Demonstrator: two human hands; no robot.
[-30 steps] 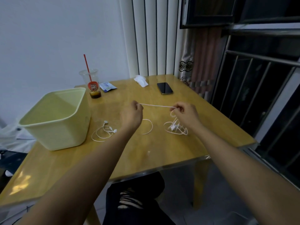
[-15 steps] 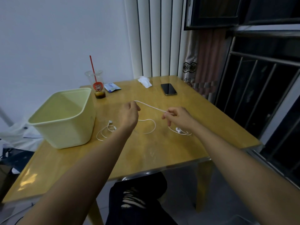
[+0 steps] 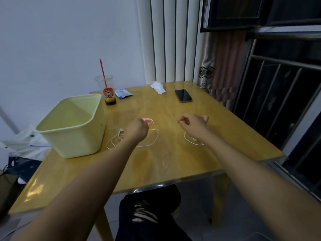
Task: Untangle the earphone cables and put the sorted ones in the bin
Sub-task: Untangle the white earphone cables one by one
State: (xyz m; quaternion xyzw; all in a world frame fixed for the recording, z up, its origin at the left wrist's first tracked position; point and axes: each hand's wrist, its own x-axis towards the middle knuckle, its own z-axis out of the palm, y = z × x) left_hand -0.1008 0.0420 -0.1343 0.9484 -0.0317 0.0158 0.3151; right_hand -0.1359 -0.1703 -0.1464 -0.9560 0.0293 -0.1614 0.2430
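L hand (image 3: 137, 130) clenches earphone cable (image 3: 149, 121) above table (image 3: 173, 162); R hand (image 3: 193, 125) curled, grip unclear.

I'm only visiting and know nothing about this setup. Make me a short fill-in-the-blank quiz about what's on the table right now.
1. The straw standing in the plastic cup is ____ in colour.
2. The pale bin stands on the table, on the person's ____ side.
3. The left hand grips an earphone cable just to the ____ of the bin.
Missing words: red; left; right.
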